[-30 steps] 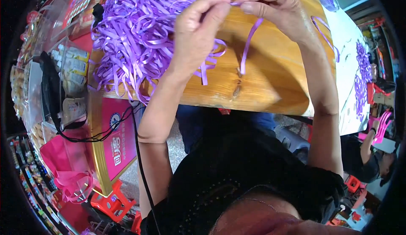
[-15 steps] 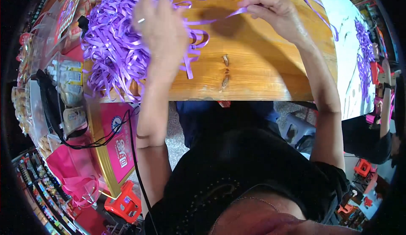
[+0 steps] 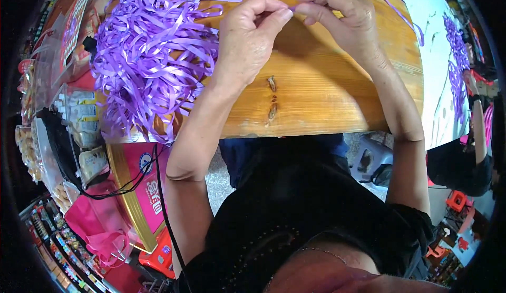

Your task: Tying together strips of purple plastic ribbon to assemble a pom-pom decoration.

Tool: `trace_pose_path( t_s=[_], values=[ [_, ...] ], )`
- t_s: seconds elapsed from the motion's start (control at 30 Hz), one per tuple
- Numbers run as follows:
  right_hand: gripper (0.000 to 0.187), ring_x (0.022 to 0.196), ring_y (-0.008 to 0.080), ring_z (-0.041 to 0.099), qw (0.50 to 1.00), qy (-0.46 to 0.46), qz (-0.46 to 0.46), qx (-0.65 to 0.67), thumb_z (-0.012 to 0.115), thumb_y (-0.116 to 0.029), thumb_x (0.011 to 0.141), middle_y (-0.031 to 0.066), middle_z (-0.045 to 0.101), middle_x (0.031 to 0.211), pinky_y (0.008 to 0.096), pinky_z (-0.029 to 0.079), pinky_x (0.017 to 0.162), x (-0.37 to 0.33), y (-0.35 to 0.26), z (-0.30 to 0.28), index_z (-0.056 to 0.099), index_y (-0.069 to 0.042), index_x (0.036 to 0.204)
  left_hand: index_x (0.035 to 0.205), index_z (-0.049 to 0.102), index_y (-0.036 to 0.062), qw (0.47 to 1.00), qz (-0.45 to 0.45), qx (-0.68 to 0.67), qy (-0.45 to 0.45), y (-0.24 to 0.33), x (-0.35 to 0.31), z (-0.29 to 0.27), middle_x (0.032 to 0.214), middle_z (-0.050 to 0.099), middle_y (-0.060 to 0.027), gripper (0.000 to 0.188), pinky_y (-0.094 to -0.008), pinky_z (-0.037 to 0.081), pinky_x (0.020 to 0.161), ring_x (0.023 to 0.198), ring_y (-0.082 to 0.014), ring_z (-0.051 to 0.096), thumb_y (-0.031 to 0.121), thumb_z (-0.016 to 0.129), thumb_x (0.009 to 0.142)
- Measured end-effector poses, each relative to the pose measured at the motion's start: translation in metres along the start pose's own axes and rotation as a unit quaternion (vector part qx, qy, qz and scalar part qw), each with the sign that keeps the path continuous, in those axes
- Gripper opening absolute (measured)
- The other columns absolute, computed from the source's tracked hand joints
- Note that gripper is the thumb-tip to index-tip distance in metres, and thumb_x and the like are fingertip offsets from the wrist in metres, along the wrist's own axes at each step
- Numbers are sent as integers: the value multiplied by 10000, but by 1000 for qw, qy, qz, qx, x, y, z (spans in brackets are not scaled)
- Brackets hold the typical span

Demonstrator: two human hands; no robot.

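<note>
My left hand (image 3: 247, 42) and my right hand (image 3: 348, 26) meet above the far middle of the wooden table. Thumb and fingers of each are pinched together, with the tips almost touching. Between them shows only a sliver of purple ribbon (image 3: 292, 9); the rest of that strip is hidden by the hands. Left of my left hand spreads a big tangled heap of shiny purple ribbons (image 3: 153, 55), a few ends lying out over the wood. One loose looped ribbon (image 3: 401, 12) lies at the table's right edge, beyond my right hand.
Beyond the wooden table (image 3: 316, 98) on the right is a white table (image 3: 435, 103) with another purple ribbon heap (image 3: 456, 55). A co-worker's arm (image 3: 479, 129) is beside it. Clear bins of packets (image 3: 84, 111) and a black cable (image 3: 166, 208) are at left.
My left hand has left the ribbon heap and moved right to meet my right hand. The ribbon stretched from the heap to my right hand no longer shows there.
</note>
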State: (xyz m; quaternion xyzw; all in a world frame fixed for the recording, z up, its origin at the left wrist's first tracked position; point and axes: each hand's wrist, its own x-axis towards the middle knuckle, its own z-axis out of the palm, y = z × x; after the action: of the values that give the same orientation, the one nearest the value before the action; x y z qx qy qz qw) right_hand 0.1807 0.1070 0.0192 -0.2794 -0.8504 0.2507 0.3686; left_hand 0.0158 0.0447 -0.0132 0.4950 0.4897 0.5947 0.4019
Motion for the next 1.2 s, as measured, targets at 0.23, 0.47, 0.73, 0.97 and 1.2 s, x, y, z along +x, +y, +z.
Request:
trace_pose_path(
  t_s=[0.23, 0.47, 0.73, 0.97, 1.2],
  values=[
    [306, 871, 233, 628, 990, 48, -90, -98, 695, -82, 756, 85, 668, 930, 305, 470, 760, 6, -12, -20, 652, -56, 1058, 854, 666, 3, 1000, -13, 8, 25, 5, -2, -8, 690, 571, 36, 105, -199, 391, 575, 628, -35, 471, 103, 651, 826],
    [268, 726, 189, 587, 971, -6, -205, -126, 710, -89, 716, 53, 658, 861, 293, 444, 639, 4, -8, -14, 682, -59, 981, 866, 666, -16, 997, -72, -35, -23, 11, -3, -8, 737, 611, 8, 124, -202, 414, 622, 675, -54, 516, 97, 650, 820],
    [183, 668, 186, 570, 964, 1, -227, -137, 684, -34, 681, 60, 635, 793, 308, 441, 605, 5, -17, -13, 683, -33, 864, 902, 661, -29, 990, -80, -112, -36, 9, -3, -9, 783, 622, -17, 141, -199, 431, 676, 727, -59, 535, 90, 659, 827],
    [70, 693, 175, 586, 993, -25, -68, -94, 672, -34, 744, 80, 621, 762, 267, 444, 606, 0, -11, -16, 660, -8, 807, 910, 672, 2, 997, -61, 4, -41, 9, 2, -11, 757, 629, -5, 140, -182, 430, 607, 679, -51, 542, 99, 691, 810],
    [179, 849, 128, 593, 772, -178, 198, 578, 588, -85, 876, 65, 641, 874, 244, 453, 759, -8, 23, -4, 649, -10, 1027, 949, 635, 24, 989, -48, -138, -24, -3, 8, -11, 774, 619, 9, 136, -157, 299, 471, 565, -17, 451, 57, 661, 820]
  ],
)
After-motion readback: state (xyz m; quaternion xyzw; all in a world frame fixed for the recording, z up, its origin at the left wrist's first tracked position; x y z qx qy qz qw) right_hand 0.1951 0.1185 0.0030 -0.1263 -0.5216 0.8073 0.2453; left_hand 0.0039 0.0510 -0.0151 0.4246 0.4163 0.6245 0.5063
